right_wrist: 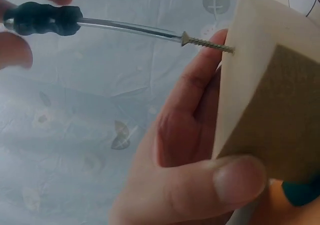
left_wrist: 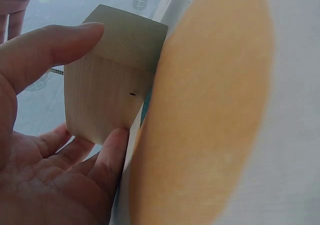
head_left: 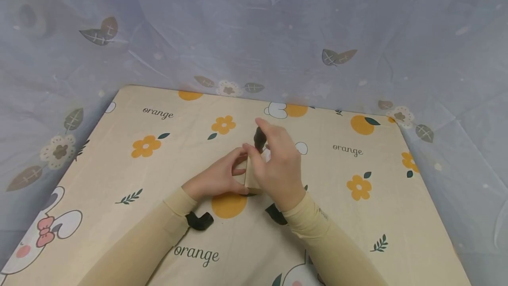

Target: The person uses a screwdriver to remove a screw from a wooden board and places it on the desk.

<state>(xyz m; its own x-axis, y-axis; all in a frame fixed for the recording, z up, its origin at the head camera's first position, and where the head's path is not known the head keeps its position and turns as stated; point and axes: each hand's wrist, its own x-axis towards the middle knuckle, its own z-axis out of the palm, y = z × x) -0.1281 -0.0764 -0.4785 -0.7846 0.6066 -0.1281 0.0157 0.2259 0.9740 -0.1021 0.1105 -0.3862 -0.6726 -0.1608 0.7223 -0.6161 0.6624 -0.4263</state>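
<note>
My left hand grips a pale wooden block, thumb across one side and fingers behind the opposite one. Low on the face toward the left wrist camera is a small dark slit. A brass-coloured screw sticks out of the block's upper face, its tip in the wood and much of the thread exposed. The metal shaft of a dark-handled screwdriver meets the screw's head, in line with it. Around the handle's end my right hand holds loosely, thumb on one side and fingers on the other, some fingers spread off it.
A beige cloth printed with oranges, flowers and rabbits covers the table. Behind it hangs a pale grey-blue sheet with leaf prints. Dark wrist camera mounts sit under both sleeved forearms.
</note>
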